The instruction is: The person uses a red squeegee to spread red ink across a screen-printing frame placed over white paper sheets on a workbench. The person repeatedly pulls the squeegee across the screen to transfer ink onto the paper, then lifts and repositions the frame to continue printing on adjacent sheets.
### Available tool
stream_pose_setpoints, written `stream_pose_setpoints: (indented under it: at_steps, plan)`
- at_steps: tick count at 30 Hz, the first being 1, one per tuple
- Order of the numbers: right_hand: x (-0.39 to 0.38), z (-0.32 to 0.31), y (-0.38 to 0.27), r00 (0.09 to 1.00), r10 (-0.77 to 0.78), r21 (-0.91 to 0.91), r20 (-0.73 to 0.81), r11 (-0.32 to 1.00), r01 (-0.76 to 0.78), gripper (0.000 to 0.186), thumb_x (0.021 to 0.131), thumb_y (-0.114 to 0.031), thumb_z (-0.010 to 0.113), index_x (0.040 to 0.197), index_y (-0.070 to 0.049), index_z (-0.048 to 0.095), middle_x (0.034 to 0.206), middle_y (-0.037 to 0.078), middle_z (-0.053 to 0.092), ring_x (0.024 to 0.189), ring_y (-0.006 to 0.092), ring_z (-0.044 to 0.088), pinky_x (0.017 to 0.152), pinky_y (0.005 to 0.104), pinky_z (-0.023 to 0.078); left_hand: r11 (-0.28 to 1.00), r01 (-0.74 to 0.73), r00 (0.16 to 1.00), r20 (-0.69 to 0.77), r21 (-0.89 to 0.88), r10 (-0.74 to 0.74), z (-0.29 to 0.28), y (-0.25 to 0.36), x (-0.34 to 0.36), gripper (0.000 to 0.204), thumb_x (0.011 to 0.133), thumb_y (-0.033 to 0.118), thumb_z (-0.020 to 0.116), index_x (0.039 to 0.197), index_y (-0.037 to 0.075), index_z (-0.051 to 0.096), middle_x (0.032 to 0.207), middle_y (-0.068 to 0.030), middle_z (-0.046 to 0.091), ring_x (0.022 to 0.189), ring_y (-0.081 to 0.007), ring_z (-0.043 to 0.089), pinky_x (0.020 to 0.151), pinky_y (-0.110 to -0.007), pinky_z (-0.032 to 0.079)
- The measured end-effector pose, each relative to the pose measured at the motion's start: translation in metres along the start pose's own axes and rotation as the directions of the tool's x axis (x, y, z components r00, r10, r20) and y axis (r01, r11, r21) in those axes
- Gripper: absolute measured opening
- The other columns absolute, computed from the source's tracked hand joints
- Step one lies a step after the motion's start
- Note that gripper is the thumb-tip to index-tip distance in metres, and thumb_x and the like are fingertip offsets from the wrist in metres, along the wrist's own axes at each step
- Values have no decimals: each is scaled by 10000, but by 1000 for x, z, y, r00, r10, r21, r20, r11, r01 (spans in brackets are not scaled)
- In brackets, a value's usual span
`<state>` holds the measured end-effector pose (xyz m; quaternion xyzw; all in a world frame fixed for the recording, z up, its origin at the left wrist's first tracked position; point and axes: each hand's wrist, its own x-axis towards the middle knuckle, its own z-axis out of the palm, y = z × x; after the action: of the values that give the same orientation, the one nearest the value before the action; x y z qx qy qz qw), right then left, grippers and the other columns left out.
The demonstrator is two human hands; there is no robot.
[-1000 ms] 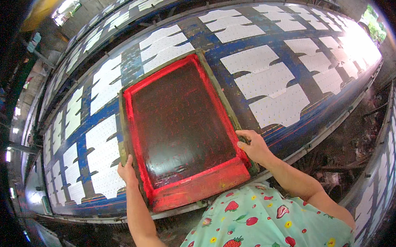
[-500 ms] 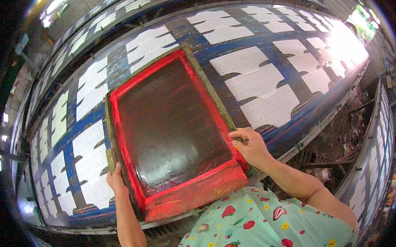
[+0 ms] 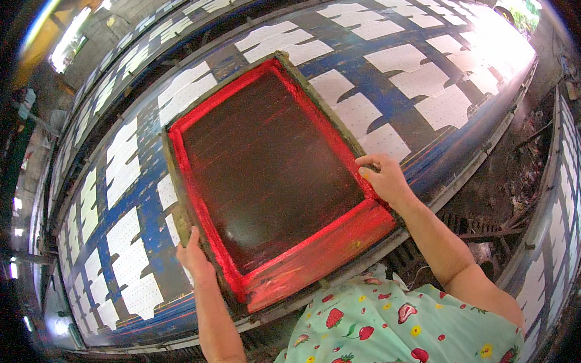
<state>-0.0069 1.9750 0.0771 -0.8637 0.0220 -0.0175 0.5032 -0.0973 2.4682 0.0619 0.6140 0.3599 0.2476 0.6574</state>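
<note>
A large screen-printing frame (image 3: pixel 273 163) is in front of me over the table, tilted in the view. It has a dark mesh, a bright red border and a wide red-stained strip at its near end. My left hand (image 3: pixel 195 256) grips its left side near the lower corner. On the right side, my right hand (image 3: pixel 382 177) is closed on the edge, thumb and fingers bent together. White cut fabric pieces (image 3: pixel 133 253) lie in rows around the frame, and it partly covers some of them. Whether its underside touches the table cannot be seen.
The long table (image 3: pixel 397 105) has a worn blue and dark surface and a metal rail (image 3: pixel 477 157) along its near edge. Another table with white pieces (image 3: pixel 553 248) stands at the right. More such tables run behind. Dark framework (image 3: pixel 494 234) shows below.
Both hands have moved the frame to the right along the table. It now overlaps pieces on its right that lay beside it, and others on its left have come into view.
</note>
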Motion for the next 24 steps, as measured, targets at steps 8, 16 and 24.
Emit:
stream_pose_setpoints:
  at_steps: [8,16,24]
  plan:
    - [62,-114,93,992,85,-6,-89,996,-86,265,924,-198,786,1156,-82,841,1208,207,785,1201,360,712,1081,441,546,999,-22,1000,6,-37,22,135,-36,-87,373,968,75,832,1282,-67,688,1199,-140,746,1036,-259,726,897,-408,596]
    - [86,-173,143,978,206,60,-17,977,-204,298,920,-160,772,1195,-55,820,1200,189,767,1186,324,699,1078,406,531,999,-32,999,-3,-38,32,196,-47,-126,307,966,66,847,1221,-32,708,1118,-93,750,964,-213,702,858,-376,566]
    - [81,-194,144,999,-38,-70,-7,997,38,382,908,-155,806,1282,-82,780,1307,206,723,1270,377,663,1138,456,503,997,-59,998,-2,57,59,204,-67,-124,295,962,117,861,1189,-23,735,1115,-84,761,967,-197,700,878,-375,553]
